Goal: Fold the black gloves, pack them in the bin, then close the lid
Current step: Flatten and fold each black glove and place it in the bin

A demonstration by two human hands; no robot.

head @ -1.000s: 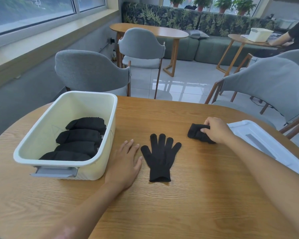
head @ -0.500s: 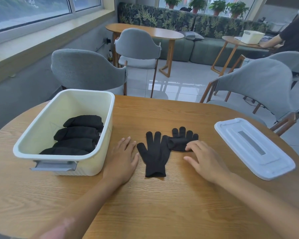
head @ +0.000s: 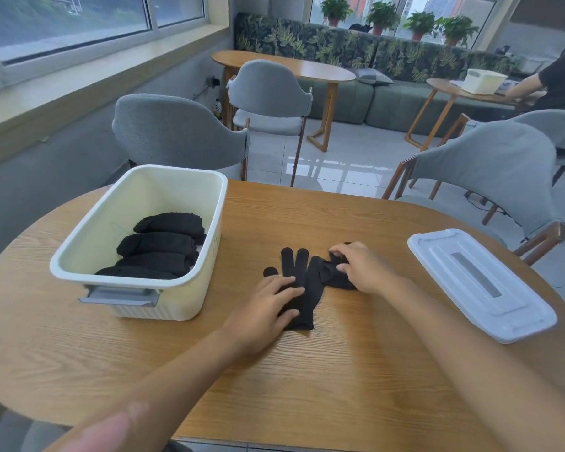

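Observation:
A black glove (head: 302, 282) lies flat on the wooden table (head: 307, 370), fingers pointing away from me. My left hand (head: 268, 305) rests on its palm and cuff with straight fingers. A second black glove (head: 335, 277) lies bunched just to the right, overlapping the first; my right hand (head: 361, 267) grips it with curled fingers. The cream bin (head: 206, 256) stands open at the left with several folded black gloves (head: 163, 246) inside. Its white lid (head: 480, 282) lies flat at the right of the table.
Grey chairs (head: 177, 132) stand behind the table at left and right (head: 490, 171). Another person sits at a far table (head: 463, 89) in the upper right. The table's front edge runs close to my forearms.
My right hand carried the second glove from near the lid to beside the flat glove and now grips it again. My left hand slid from the bare table onto the flat glove.

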